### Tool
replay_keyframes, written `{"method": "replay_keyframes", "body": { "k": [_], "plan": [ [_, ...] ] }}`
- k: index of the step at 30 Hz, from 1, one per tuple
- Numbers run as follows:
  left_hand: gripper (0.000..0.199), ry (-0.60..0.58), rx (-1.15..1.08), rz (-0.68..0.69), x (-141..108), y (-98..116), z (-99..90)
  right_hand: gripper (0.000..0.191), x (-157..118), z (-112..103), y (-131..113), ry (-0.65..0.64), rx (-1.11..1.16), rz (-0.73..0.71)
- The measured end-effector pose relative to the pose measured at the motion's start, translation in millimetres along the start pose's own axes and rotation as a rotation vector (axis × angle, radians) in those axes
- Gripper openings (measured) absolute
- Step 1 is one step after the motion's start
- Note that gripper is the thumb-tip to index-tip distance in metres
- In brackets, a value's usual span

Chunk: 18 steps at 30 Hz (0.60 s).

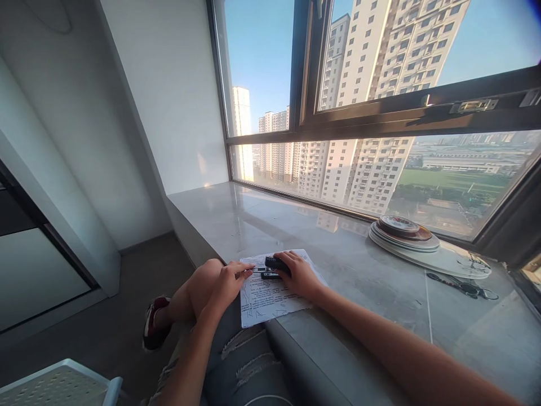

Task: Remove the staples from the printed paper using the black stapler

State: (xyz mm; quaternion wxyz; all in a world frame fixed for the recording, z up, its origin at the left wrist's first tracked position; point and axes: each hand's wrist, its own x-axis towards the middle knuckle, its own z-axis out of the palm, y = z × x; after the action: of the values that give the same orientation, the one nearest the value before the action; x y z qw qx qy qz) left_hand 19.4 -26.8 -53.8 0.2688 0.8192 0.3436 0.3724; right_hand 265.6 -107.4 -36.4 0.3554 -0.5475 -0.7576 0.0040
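Observation:
A black stapler [273, 263] lies over a sheet of printed paper [264, 301] with handwriting on it, at the edge of the grey sill. Its upper and lower parts stand apart on the left side. My right hand [302, 276] is closed around its right end from above. Fingers of my left hand [227, 283] are pinched at a thin silvery piece [257, 270] that sticks out from between the stapler's parts. Whether that piece belongs to the stapler or is loose is too small to tell.
Stacked round plates or mats [401, 234] rest on the stone sill [338, 265] by the window, with a dark corded item [462, 286] beside them. My bent leg [190, 293] is left of the sill. A white perforated seat [63, 386] stands at the lower left.

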Motion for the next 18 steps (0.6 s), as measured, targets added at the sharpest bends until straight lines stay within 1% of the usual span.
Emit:
{"method": "replay_keyframes", "body": {
  "k": [3, 5, 6, 8, 10, 13, 16, 18],
  "plan": [
    [0.027, -0.008, -0.104, -0.092, -2, -1, -6.0, 0.034, 0, -6, -2, -0.006, 0.060, -0.002],
    [0.029, -0.048, -0.149, -0.105, -2, 3, -7.3, 0.033, 0, -11, -7, -0.052, 0.112, -0.058],
    [0.032, -0.070, -0.158, -0.078, -2, 7, -7.2, 0.034, 0, -14, -11, -0.087, 0.138, -0.094],
    [0.038, -0.096, -0.146, 0.022, 0, 17, -5.9, 0.036, -1, -18, -19, -0.141, 0.176, -0.156],
    [0.041, -0.090, -0.114, 0.112, 2, 25, -4.6, 0.037, -1, -19, -27, -0.156, 0.189, -0.201],
    [0.042, -0.091, -0.100, 0.146, 2, 29, -5.6, 0.038, -1, -17, -34, -0.172, 0.187, -0.248],
    [0.043, -0.061, -0.142, 0.089, -1, 20, -10.9, 0.035, 1, -12, -34, -0.171, 0.182, -0.188],
    [0.039, 0.007, -0.226, 0.007, -4, 10, -15.0, 0.035, 3, -11, -30, -0.173, 0.174, -0.134]
  ]
}}
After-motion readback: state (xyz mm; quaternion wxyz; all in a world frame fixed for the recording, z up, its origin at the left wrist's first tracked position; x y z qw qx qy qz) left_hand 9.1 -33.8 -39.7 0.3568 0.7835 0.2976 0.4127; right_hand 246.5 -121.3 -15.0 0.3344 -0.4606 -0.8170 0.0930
